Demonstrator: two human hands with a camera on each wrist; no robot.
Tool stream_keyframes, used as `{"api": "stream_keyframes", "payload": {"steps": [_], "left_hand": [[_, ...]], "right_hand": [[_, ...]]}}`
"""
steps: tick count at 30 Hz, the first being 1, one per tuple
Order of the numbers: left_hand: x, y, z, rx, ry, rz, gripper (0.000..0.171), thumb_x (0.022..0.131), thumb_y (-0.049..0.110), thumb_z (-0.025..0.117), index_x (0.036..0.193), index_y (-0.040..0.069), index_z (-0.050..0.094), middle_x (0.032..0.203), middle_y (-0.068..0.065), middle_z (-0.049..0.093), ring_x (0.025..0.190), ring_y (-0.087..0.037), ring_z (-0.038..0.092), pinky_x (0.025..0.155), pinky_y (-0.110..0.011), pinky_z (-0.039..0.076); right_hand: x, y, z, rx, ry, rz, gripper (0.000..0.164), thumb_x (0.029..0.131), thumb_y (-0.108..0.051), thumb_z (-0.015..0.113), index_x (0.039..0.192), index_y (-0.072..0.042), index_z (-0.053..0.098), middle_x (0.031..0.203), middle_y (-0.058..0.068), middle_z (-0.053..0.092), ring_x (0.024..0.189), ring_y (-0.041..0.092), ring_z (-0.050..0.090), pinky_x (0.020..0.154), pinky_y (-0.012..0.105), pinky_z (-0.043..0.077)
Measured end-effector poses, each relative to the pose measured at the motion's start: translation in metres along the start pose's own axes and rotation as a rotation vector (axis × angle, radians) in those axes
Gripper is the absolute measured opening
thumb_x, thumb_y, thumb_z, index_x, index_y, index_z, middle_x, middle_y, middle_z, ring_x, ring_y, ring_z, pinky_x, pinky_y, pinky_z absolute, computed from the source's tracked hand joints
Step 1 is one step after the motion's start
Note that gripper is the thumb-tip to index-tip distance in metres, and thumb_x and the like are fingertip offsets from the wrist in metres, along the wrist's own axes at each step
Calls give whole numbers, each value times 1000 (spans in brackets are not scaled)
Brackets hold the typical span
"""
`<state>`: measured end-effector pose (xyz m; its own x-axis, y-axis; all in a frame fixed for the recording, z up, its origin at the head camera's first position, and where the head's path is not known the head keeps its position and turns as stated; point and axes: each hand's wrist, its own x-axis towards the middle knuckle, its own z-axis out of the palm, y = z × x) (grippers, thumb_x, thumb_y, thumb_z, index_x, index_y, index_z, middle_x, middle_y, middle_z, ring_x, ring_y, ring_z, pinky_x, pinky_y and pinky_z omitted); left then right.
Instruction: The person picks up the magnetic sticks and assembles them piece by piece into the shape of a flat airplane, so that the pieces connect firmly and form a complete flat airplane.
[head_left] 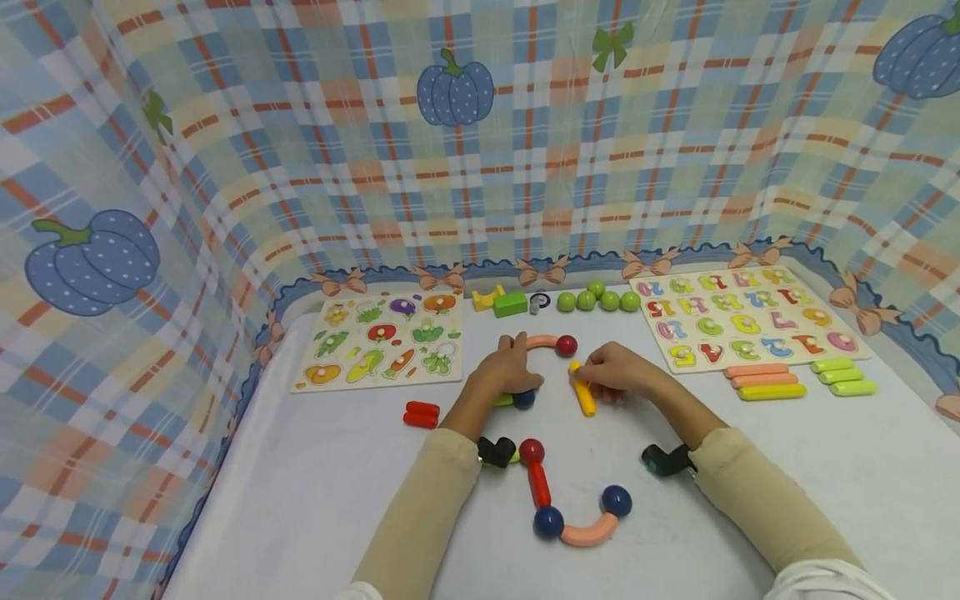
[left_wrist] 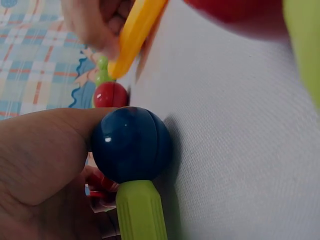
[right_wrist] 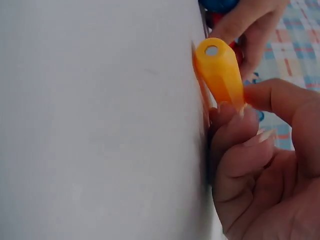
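Plaid pumpkin-print curtain [head_left: 360, 200] walled in the white tabletop [head_left: 300, 500] — right hand [head_left: 617, 371] pinched a yellow rod [head_left: 585, 398] mid-table. Left hand [head_left: 501, 368] had its thumb against a blue ball [left_wrist: 131, 145] — couldn't tell if it gripped.

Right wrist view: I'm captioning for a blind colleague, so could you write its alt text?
The person's right grip pinches a yellow stick beside a white surface that fills the left of the view. At upper right, the left grip shows near a blue ball cut off by the frame, with plaid fabric beyond.
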<state>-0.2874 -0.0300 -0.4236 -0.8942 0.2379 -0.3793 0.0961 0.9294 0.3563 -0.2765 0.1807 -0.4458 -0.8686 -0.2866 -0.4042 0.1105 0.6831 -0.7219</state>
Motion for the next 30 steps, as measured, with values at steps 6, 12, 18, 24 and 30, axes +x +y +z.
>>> {"api": "stream_keyframes", "payload": {"steps": [6, 12, 18, 24, 30], "left_hand": [[1, 3, -1, 15, -6, -25, 86, 80, 45, 62, 146, 21, 11, 140, -11, 23, 100, -24, 48, 89, -42, 41], [3, 4, -2, 22, -6, -39, 89, 79, 46, 63, 146, 22, 10, 140, -11, 23, 98, -25, 46, 88, -42, 41], [5, 4, 0, 18, -9, -29, 88, 80, 45, 63, 146, 20, 10, 140, -11, 24, 99, -25, 46, 89, -42, 41], [4, 4, 2, 17, -14, -20, 86, 81, 45, 62, 146, 20, 11, 140, -11, 23, 100, -26, 46, 90, -42, 40], [2, 1, 3, 31, -9, -46, 86, 80, 45, 62, 145, 21, 11, 140, -11, 24, 99, -25, 46, 90, -41, 40]], "right_hand": [[28, -4, -11, 196, -40, 84, 40, 83, -42, 60, 81, -2, 59, 57, 6, 55, 42, 15, 47, 41, 23, 39], [43, -8, -20, 160, -59, 102, 41, 82, -44, 60, 82, -2, 60, 59, 6, 57, 44, 15, 49, 43, 22, 40], [48, -10, -24, 125, -91, 96, 41, 81, -43, 61, 82, -1, 62, 60, 7, 58, 44, 16, 51, 44, 23, 42], [50, -7, -24, 128, -92, 124, 42, 80, -44, 62, 82, -3, 61, 59, 6, 57, 44, 16, 50, 44, 23, 42], [34, -3, -15, 34, -62, 33, 45, 82, -48, 59, 80, -3, 58, 58, 7, 55, 43, 18, 51, 44, 26, 44]]}}
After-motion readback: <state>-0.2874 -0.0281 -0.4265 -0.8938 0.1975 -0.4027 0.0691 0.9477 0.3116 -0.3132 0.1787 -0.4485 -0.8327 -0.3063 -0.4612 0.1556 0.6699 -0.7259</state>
